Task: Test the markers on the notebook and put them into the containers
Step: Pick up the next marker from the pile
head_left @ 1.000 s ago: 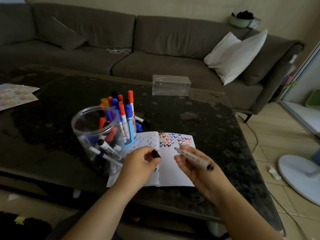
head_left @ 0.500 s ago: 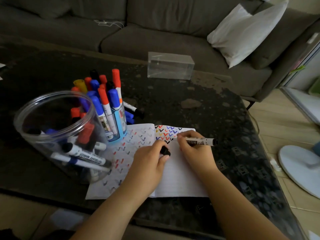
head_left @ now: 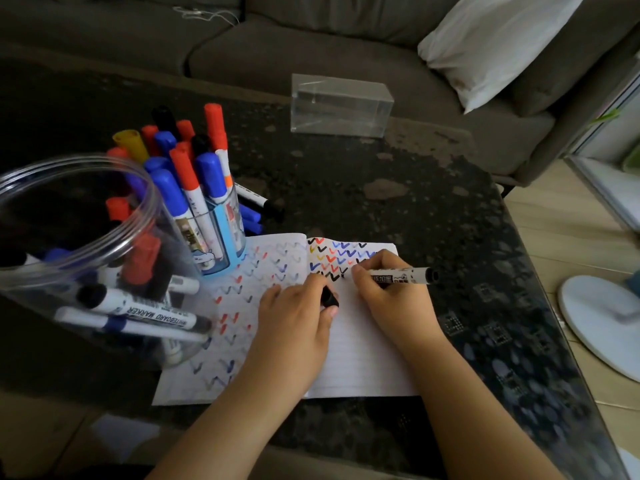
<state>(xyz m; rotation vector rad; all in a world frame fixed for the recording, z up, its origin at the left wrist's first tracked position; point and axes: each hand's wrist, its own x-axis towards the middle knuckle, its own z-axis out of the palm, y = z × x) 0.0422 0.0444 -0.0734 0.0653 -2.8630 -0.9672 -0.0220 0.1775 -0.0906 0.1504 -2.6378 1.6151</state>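
An open notebook [head_left: 360, 355] lies on the dark table, its pages covered with coloured tick marks. My right hand [head_left: 391, 296] grips a black marker [head_left: 403, 274], tip down on the right page beside the lowest row of ticks. My left hand [head_left: 294, 317] rests on the notebook's fold and pinches the marker's black cap [head_left: 329, 299]. A clear round jar [head_left: 86, 258] at the left holds several markers lying inside. Behind it a blue cup [head_left: 221, 237] stands packed with upright red, blue, black and yellow markers.
A clear rectangular box [head_left: 341, 105] stands at the table's far side. A black marker [head_left: 258, 199] and blue ones lie behind the cup. A sofa with a white pillow [head_left: 491, 43] runs beyond the table. A white fan base [head_left: 602, 320] sits on the floor at the right.
My right hand has brought the marker from the air down onto the right page. My left hand, with the cap, settled on the notebook. The camera has leaned in closer.
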